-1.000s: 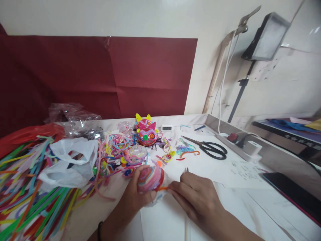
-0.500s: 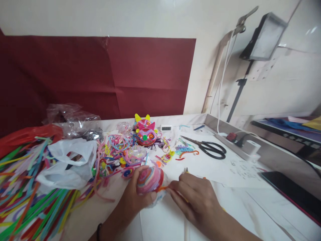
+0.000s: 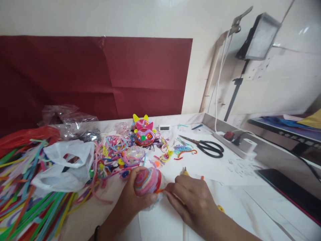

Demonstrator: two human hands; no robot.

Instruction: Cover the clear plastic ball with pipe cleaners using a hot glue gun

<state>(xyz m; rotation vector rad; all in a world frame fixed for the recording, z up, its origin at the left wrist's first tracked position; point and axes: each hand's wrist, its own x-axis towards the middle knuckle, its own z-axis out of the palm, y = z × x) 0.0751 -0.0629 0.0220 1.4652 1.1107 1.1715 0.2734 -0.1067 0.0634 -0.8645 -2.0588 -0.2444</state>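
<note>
My left hand (image 3: 136,195) is closed around a rounded craft piece (image 3: 147,180) wrapped in bands of pink, red, orange and blue pipe cleaner. Part of the piece's lower side looks pale and see-through. From its right edge runs a short orange pipe cleaner (image 3: 159,191). My right hand (image 3: 193,201) pinches that pipe cleaner's end between thumb and forefinger. A yellow thing with a pointed grey tip (image 3: 185,171) shows just behind the right knuckles, mostly hidden by the hand.
Loose pipe cleaners (image 3: 47,207) and a white plastic bag (image 3: 65,180) lie at the left. Behind the hands sit decorated animal heads (image 3: 144,136), a small digital clock (image 3: 164,128) and black-handled scissors (image 3: 209,148). A phone (image 3: 288,190) and power strip (image 3: 235,145) are at the right.
The view has shifted slightly, so most things sit a little further left. My right hand is slightly lower, with more of the pointed tip showing. Both grips stay the same.
</note>
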